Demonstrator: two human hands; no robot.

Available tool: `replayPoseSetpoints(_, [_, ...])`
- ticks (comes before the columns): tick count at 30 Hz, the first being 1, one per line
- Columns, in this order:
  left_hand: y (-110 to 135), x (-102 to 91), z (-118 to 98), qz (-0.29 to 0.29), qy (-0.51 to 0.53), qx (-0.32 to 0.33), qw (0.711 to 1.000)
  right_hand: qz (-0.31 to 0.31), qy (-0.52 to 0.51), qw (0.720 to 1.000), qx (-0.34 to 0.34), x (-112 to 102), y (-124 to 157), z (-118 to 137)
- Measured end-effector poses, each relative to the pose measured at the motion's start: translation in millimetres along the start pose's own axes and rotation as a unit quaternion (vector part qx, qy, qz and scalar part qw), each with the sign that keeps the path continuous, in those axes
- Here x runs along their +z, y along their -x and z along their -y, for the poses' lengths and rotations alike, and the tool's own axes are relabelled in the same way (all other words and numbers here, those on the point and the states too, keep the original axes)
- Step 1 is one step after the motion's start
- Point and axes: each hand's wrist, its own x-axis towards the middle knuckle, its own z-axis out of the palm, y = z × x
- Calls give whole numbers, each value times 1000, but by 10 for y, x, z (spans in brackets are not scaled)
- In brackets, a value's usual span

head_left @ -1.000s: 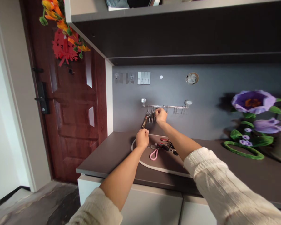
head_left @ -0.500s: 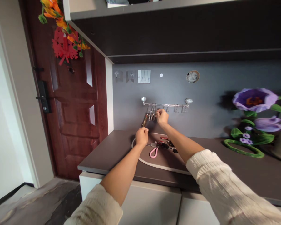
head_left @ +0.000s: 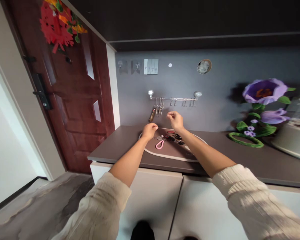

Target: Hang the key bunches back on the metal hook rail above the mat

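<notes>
My right hand [head_left: 175, 120] hovers above the oval mat [head_left: 173, 154], its fingers loosely curled and nothing visible in them. It is below the metal hook rail [head_left: 173, 98] on the grey wall. A bunch of keys with a brown fob [head_left: 156, 111] hangs from the rail's left hooks. My left hand [head_left: 150, 130] is closed over the mat's left edge, next to a pink loop keychain [head_left: 159, 144] and a heap of keys [head_left: 173, 137] lying on the mat. What the left fingers hold cannot be made out.
A dark countertop [head_left: 120, 146] tops white cabinets. A red-brown door [head_left: 72, 93] stands to the left. Purple artificial flowers [head_left: 263, 100] and a grey pot [head_left: 293, 135] sit at the right. Light switches [head_left: 151, 66] and a dark overhead cabinet are above.
My right hand has come off the hook rail and dropped toward the mat; the keys stay hanging. The view has pulled back and tilted down.
</notes>
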Motion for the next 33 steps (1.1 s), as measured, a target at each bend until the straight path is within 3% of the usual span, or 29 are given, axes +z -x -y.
replayPoseSetpoints(6, [50,-9,-36,73,-27,34,996,67,13,998,6,-160,435,-45])
replayPoseSetpoints(12, [99,-24,-42,137,-69,58,986,130,106,985,-28,-280,715,-84])
replayPoseSetpoints(22, [120,12,58,201,-131,68,968,210,268,936,-88,-274,770,-61])
replayPoseSetpoints(33, [51,15,154,198,-61,20,978,209,273,934,-94,-257,777,-50])
